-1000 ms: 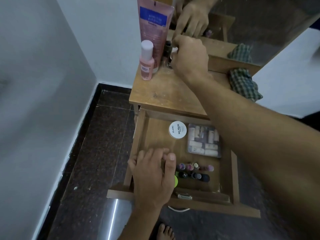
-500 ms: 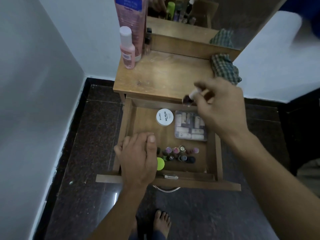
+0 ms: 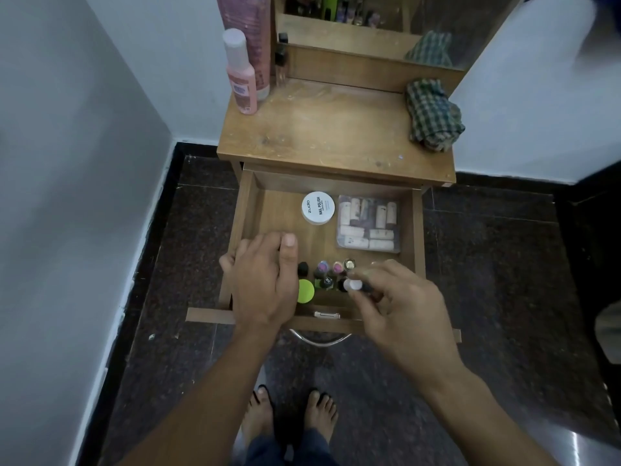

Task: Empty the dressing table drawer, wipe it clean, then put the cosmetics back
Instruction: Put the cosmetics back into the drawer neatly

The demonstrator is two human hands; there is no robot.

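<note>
The wooden drawer (image 3: 417,230) of the dressing table stands pulled out. Inside lie a white round nail polish tub (image 3: 318,207), a clear pouch of small tubes (image 3: 368,223), a lime green cap (image 3: 305,291) and a row of small nail polish bottles (image 3: 328,272). My left hand (image 3: 263,282) rests with relaxed fingers over the drawer's front left corner. My right hand (image 3: 400,304) pinches a small white-capped bottle (image 3: 356,285) just over the right end of that row.
On the table top (image 3: 329,129) stand a pink bottle (image 3: 240,74), a tall pink tube (image 3: 250,35) and a small dark bottle (image 3: 280,62) at the back left. A checked cloth (image 3: 431,116) lies at the right. A mirror is behind; my bare feet (image 3: 292,410) are below.
My right hand took a small bottle from the back left of the table top and carried it down into the drawer's front row. My left hand stayed on the drawer.
</note>
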